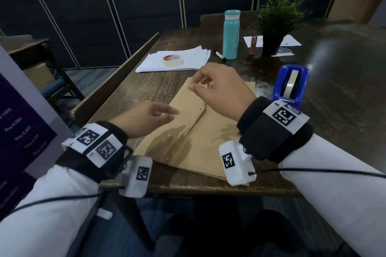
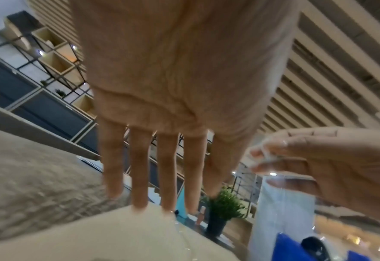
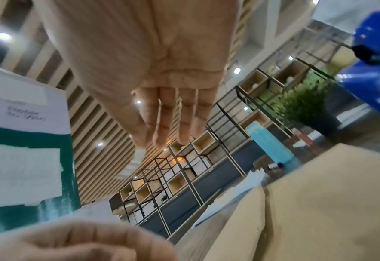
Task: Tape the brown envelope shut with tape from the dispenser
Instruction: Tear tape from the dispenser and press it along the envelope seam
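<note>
Dark wooden table (image 1: 146, 87) carries the brown envelope (image 1: 194, 142), flap down, and above it the right hand (image 1: 221, 92) pinches a clear strip of tape (image 2: 265, 155) while the left hand (image 1: 146, 118) hovers with fingers relaxed over the envelope's left edge. The blue dispenser (image 1: 292, 83) stands just right of the envelope. Held by one end, the strip could curl onto itself or land crooked and miss the flap seam.

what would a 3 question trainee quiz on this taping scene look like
1. True or false: the masking tape roll lies on the envelope.
2. Which hand pinches the clear tape strip? A: left hand. B: right hand.
3. What colour is the dispenser?

Key
1. False: it lies on the white papers, beyond the envelope.
2. B. The left hand hovers with fingers extended, holding nothing.
3. Blue. It stands on the table, right of the envelope.
</note>
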Demonstrator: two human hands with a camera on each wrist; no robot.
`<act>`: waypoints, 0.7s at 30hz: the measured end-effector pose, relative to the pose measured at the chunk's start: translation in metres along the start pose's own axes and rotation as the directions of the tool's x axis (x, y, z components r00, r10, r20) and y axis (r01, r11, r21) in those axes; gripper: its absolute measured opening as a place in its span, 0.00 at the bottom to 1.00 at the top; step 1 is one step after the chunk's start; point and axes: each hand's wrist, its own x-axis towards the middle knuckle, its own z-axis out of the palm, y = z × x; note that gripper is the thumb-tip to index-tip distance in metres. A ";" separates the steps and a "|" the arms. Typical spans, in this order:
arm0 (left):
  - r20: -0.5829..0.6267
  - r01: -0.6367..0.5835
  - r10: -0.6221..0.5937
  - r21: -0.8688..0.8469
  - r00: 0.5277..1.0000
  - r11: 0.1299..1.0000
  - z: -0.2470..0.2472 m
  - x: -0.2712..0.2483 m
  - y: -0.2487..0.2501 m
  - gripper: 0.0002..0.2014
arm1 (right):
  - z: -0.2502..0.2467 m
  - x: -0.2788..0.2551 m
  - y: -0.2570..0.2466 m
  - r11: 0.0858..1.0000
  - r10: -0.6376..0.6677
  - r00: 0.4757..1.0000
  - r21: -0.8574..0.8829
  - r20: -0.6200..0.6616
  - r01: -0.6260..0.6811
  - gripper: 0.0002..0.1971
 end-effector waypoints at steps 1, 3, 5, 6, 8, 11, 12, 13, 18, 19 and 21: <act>0.065 0.023 -0.027 0.061 0.997 0.998 -0.002 0.000 -0.003 0.12 | 0.002 0.001 0.002 0.997 0.070 0.996 0.038 0.045 -0.072 0.06; 0.144 0.042 -0.063 0.150 0.987 0.988 -0.002 0.002 -0.008 0.12 | 0.008 0.001 0.009 0.974 0.182 0.971 0.108 0.156 -0.200 0.08; 0.191 0.042 -0.081 0.201 0.978 0.979 0.001 0.006 -0.013 0.11 | 0.016 0.002 0.017 0.939 0.266 0.930 0.151 0.252 -0.309 0.10; 0.210 0.041 -0.087 0.213 0.974 0.976 0.002 0.007 -0.015 0.12 | 0.020 0.003 0.021 0.920 0.302 0.910 0.163 0.283 -0.356 0.11; 0.235 0.038 -0.092 0.224 0.968 0.974 0.003 0.007 -0.013 0.13 | 0.028 0.007 0.028 0.880 0.370 0.864 0.170 0.340 -0.443 0.13; 0.253 0.000 -0.062 0.237 0.966 0.972 0.003 0.006 -0.009 0.17 | 0.038 0.013 0.034 0.842 0.433 0.793 0.122 0.429 -0.526 0.15; 0.261 -0.020 -0.046 0.246 0.964 0.969 0.003 0.006 -0.008 0.18 | 0.040 0.015 0.036 0.836 0.448 0.778 0.103 0.441 -0.539 0.16; 0.271 -0.035 -0.036 0.254 0.962 0.967 0.003 0.006 -0.008 0.20 | 0.042 0.016 0.037 0.832 0.460 0.767 0.085 0.448 -0.549 0.16; 0.310 -0.147 0.021 0.388 0.950 0.910 0.010 0.009 -0.013 0.24 | 0.054 0.023 0.044 0.817 0.495 0.713 0.015 0.496 -0.577 0.18; 0.311 -0.163 0.032 0.405 0.950 0.900 0.011 0.009 -0.013 0.25 | 0.055 0.025 0.044 0.819 0.498 0.709 -0.003 0.500 -0.574 0.18; 0.316 -0.181 0.044 0.418 0.948 0.890 0.012 0.007 -0.014 0.25 | 0.056 0.026 0.046 0.826 0.500 0.705 -0.030 0.503 -0.564 0.18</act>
